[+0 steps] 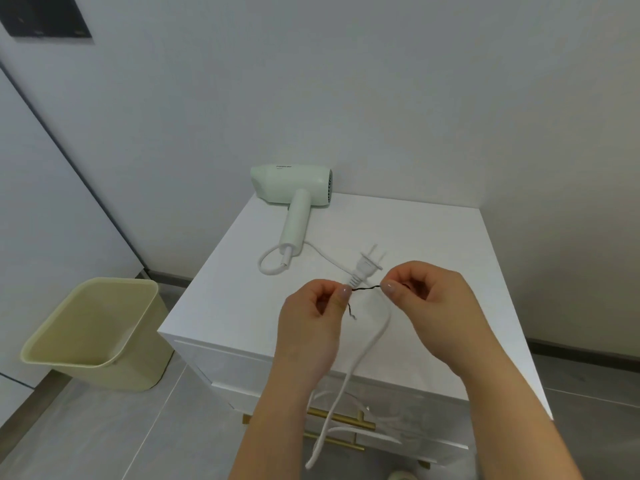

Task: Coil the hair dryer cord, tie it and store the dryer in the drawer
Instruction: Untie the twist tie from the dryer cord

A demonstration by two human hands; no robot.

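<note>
Head view is showing you stretching a black twist tie (366,288) above the white cabinet (433,244), your left hand (311,323) pinching one end and your right hand (429,299) the other. The hair dryer (292,188) is lying at the cabinet's far edge, its uncoiled cord (371,344) running past the plug (367,266) and hanging over the cabinet's front.

The left forearm (277,427) rises from about 6 o'clock and the right forearm (512,403) from about 5 o'clock, the two converging toward 12. The left hand (311,320) and right hand (436,299) are level and close together, fingers curled in. Each pinches one end of a thin black twist tie (367,288) between thumb and forefinger — the left at the tie's 9 o'clock, the right at its 3 — thumbnails facing each other.
</note>
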